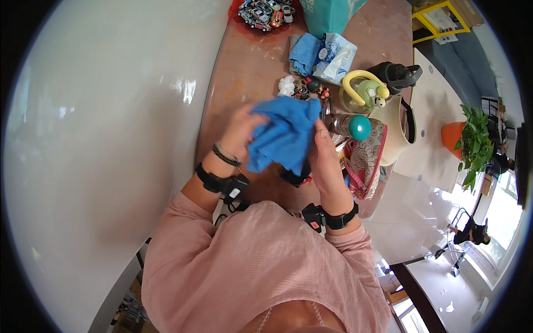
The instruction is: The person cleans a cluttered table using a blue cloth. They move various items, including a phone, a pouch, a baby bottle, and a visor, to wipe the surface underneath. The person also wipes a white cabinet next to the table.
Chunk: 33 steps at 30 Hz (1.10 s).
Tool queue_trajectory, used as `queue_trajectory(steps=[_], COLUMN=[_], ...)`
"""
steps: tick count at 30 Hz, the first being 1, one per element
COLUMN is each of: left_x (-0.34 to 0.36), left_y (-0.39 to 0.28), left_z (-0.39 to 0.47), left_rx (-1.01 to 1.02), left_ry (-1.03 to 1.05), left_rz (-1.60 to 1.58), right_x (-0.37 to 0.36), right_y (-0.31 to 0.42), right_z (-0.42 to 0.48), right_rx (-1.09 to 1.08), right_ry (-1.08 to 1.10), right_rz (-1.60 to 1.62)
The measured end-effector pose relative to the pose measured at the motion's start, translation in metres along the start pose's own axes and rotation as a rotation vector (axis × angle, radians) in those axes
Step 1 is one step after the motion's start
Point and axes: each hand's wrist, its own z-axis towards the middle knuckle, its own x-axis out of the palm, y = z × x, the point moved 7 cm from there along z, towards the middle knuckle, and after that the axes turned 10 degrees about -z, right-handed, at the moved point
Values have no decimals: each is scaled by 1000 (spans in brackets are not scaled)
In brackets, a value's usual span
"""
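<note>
A crumpled blue cloth (285,135) hangs between my two hands above the brown tabletop (227,93). My left hand (241,131), blurred, holds its left edge. On the opposite side, my right hand (325,160) has its fingers stretched along the cloth's right edge; the fingertips' hold is partly hidden. Under the cloth's lower corner a black object (295,177) shows only in part. Just beyond the cloth lie a white crumpled tissue (286,85) and small dark figurine trinkets (313,85).
Right of my hands stand a teal-capped bottle (359,127), a floral pouch (366,160), a cream visor (391,145), a green jug with a yellow handle (362,93) and a black bottle (393,75). Farther back are folded cloths (306,54), a tissue pack (335,58) and toy cars (266,14).
</note>
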Motion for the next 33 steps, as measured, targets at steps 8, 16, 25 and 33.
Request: queue_trajectory(steps=[8, 16, 25, 33], left_x=[-114, -29, -87, -50], left_y=[-88, -9, -62, 43], left_z=[136, 178, 169, 66], left_rx=[760, 799, 878, 811], left_ry=[-550, 91, -422, 44], left_rz=[720, 1860, 1733, 1726], right_x=[-65, -95, -39, -19], right_y=[-37, -79, -61, -63], right_z=[-29, -59, -7, -1], right_rx=[-34, 67, -97, -418], right_ry=[-128, -318, -130, -191], right_rz=[-78, -44, -465, -1068])
